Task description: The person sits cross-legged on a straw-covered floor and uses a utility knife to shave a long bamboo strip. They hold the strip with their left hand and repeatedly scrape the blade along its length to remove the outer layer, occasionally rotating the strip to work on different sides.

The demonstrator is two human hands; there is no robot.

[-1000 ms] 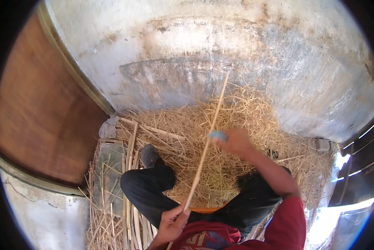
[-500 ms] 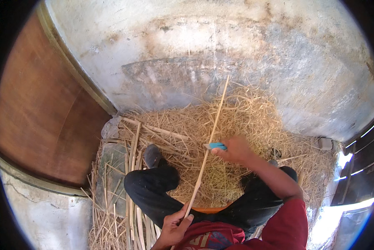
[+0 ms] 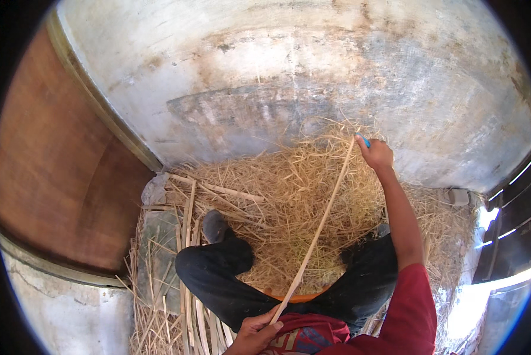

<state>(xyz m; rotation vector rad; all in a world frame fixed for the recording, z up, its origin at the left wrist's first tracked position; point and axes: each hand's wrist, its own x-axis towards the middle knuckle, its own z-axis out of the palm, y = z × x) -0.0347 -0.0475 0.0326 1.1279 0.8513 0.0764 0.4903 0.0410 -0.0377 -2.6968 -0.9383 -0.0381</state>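
Note:
A long, thin bamboo-like strip (image 3: 319, 234) slants from my lap up and away to the right. My left hand (image 3: 256, 334) is closed around its near end, close to my red shirt. With the arm stretched out, my right hand (image 3: 376, 155) is closed on a blue-handled knife (image 3: 365, 141) at the far tip of the strip. Only a bit of the blue handle shows; the blade is mostly hidden by the hand and strip.
Heaped shavings (image 3: 313, 177) cover the ground against the stained wall (image 3: 277, 77). Several split strips (image 3: 188, 266) lie to my left, beside a grey slab (image 3: 159, 236). A brown door panel (image 3: 64, 160) stands at the left. An orange edge (image 3: 301, 296) shows between my legs.
My right hand with the knife has moved forward along the strip, from its middle to its far tip. The strip now leans further right, while my left hand still grips its near end.

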